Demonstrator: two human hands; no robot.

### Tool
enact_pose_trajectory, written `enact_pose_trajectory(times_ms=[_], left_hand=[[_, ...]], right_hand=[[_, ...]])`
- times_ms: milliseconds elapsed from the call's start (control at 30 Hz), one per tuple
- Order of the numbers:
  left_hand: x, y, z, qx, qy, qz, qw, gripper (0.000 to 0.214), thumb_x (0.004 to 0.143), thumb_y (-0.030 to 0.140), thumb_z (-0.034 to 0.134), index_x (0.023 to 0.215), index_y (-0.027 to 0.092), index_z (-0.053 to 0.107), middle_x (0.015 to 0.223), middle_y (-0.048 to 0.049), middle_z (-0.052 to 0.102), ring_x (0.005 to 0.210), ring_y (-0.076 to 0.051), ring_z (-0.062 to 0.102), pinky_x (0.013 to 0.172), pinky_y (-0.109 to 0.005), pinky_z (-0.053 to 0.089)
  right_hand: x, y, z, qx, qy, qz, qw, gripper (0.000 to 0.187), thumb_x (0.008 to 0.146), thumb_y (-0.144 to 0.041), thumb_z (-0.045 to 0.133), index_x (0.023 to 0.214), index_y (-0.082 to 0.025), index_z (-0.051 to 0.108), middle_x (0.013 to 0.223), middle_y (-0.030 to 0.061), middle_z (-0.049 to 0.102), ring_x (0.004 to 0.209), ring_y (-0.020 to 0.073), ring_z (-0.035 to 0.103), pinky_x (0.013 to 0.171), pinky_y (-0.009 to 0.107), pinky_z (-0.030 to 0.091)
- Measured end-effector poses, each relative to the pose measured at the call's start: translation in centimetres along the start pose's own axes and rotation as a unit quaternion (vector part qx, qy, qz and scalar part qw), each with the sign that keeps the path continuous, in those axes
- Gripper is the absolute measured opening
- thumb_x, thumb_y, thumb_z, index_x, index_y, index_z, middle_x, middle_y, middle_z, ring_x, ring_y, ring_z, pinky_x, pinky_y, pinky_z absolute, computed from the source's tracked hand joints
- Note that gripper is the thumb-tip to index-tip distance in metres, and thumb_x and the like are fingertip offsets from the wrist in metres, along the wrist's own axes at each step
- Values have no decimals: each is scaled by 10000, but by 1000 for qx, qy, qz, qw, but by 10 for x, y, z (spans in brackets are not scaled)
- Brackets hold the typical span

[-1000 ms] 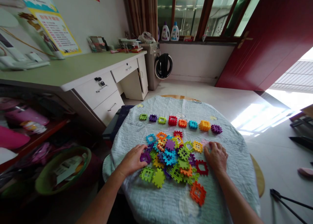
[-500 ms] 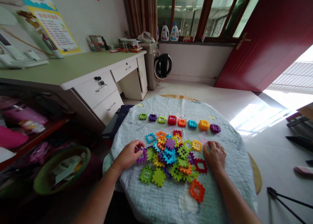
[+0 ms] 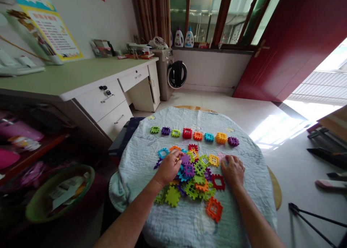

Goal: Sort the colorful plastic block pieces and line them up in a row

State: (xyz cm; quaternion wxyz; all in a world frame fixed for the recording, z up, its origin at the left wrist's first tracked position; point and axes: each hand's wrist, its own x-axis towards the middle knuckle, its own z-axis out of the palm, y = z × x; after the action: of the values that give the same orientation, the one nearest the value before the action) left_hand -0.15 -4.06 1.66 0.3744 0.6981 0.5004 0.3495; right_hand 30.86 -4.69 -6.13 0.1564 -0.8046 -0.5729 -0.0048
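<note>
My left hand (image 3: 169, 167) is over the left side of a heap of interlocking plastic building squares, fingers pinched at a yellow square that mostly hides behind them. Just right of its fingertips are a solid purple square (image 3: 185, 159) and a purple window square (image 3: 189, 170). A blue frame (image 3: 163, 153) lies behind the hand. My right hand (image 3: 233, 169) rests palm down on the cloth, fingers loosely spread, holding nothing. Near it are a yellow window square (image 3: 214, 160) and a red frame (image 3: 218, 182). An orange window square (image 3: 214, 209) lies nearest me.
A row of several small assembled blocks, including a red block (image 3: 187, 133) and a purple block (image 3: 233, 141), runs across the far part of the cloth-covered round table (image 3: 244, 212). A desk (image 3: 108, 72) stands left, a basket (image 3: 29, 210) below it, a black tripod (image 3: 294, 208) right.
My left hand has moved right and away from me, from the heap's left edge onto the heap. A purple window square now lies on top of the blue pieces. My right hand stays put.
</note>
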Motion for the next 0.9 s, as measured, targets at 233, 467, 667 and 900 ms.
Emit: enact_pose_trajectory(times_ms=[233, 467, 667, 900], left_hand=[[-18, -36, -35, 195, 7, 35, 980, 306, 760, 89, 568, 1020, 212, 671, 1158, -89, 641, 1127, -252, 577, 1053, -442, 442], [-26, -88, -67, 216, 90, -11, 972, 292, 770, 83, 481, 973, 193, 660, 1106, -87, 645, 1111, -238, 584, 1057, -428, 444], [0, -111, -62, 283, 184, -46, 940, 276, 800, 126, 475, 988, 179, 670, 1149, -115, 659, 1142, -258, 580, 1049, -418, 438], [2, -115, -52, 323, 201, -49, 924, 277, 809, 136, 466, 967, 206, 683, 1140, -105, 684, 1103, -269, 589, 1009, -409, 439]], right_hand=[[2, 6, 4, 30, 2, 9, 1000, 324, 888, -369, 493, 1104, -182, 646, 1207, 109, 623, 1071, 272, 534, 918, 403, 368], [3, -20, -16, 229, 1, -89, 969, 337, 810, -319, 516, 1084, -171, 642, 1129, 123, 647, 1093, 265, 567, 987, 411, 420], [-17, -83, -41, 182, -208, -314, 908, 519, 718, -101, 536, 1208, -249, 620, 1268, 57, 632, 1147, 238, 517, 1013, 398, 408], [-19, -94, -32, 124, -232, -317, 911, 534, 669, -70, 562, 1175, -229, 617, 1152, 74, 627, 1069, 245, 502, 941, 374, 411]])
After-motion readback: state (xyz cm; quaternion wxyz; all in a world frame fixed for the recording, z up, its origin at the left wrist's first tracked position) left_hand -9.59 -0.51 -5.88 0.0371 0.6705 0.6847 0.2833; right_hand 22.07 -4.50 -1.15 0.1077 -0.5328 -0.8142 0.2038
